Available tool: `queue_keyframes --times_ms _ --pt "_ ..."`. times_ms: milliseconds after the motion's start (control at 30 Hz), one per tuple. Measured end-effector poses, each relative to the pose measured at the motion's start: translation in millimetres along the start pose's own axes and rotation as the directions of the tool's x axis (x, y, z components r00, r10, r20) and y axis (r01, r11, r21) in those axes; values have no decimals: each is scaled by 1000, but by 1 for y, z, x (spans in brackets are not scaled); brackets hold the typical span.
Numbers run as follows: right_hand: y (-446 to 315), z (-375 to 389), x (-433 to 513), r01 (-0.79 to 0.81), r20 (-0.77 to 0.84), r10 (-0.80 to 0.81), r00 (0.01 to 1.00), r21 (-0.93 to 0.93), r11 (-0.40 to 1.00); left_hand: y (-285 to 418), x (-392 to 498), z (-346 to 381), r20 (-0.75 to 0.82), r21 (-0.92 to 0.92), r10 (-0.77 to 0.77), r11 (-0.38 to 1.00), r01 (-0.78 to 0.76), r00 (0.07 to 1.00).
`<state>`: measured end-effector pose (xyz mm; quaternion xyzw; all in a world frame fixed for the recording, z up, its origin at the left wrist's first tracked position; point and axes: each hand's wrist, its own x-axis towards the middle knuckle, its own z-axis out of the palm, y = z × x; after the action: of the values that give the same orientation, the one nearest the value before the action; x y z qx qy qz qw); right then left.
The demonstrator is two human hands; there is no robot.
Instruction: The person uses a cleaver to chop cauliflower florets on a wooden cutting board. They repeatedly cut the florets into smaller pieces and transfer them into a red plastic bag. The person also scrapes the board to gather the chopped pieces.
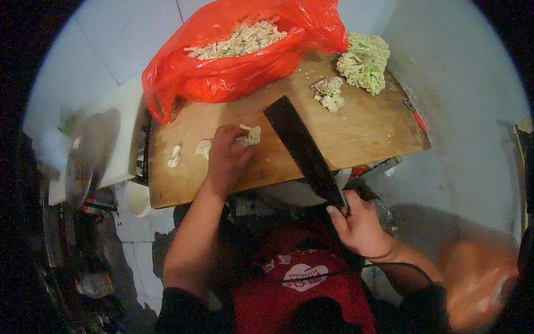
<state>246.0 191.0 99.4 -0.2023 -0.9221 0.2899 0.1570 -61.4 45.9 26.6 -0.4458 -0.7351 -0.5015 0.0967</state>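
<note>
My right hand (pixel 361 225) grips the handle of a broad dark cleaver (pixel 304 150), its blade pointing up and left over the near edge of a wooden board (pixel 358 133). On the board's left half, my left hand (pixel 228 156) has its fingers curled at a cut cauliflower floret (pixel 250 136); whether it grips the floret I cannot tell. Another piece (pixel 203 148) shows at the hand's left side, and a small piece (pixel 174 156) lies farther left. A bigger floret cluster (pixel 329 92) and a large cauliflower chunk (pixel 364 62) sit at the back right.
Behind the board's left part, an open red plastic bag (pixel 233 83) holds many cut florets. A red-handled tool (pixel 417 119) lies at the board's right edge. A white bucket (pixel 138 199) stands on the tiled floor at left, below a pale work surface (pixel 119 154).
</note>
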Motion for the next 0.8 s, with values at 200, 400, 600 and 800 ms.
queue_keyframes --times_ms 200,400,600,800 --pt "-18 -37 -20 267 -51 -302 952 -345 900 66 6 32 290 14 -116 993 117 950" --pt "-22 -81 -79 171 -65 -227 972 -472 865 92 4 114 366 -296 -59 939 176 929" --pt "-15 -115 -151 -4 -200 -112 973 -503 864 199 2 154 526 -667 62 650 366 849" --pt "-5 -139 -214 -172 -320 2 947 -505 846 272 -15 181 781 -597 203 -34 801 591"
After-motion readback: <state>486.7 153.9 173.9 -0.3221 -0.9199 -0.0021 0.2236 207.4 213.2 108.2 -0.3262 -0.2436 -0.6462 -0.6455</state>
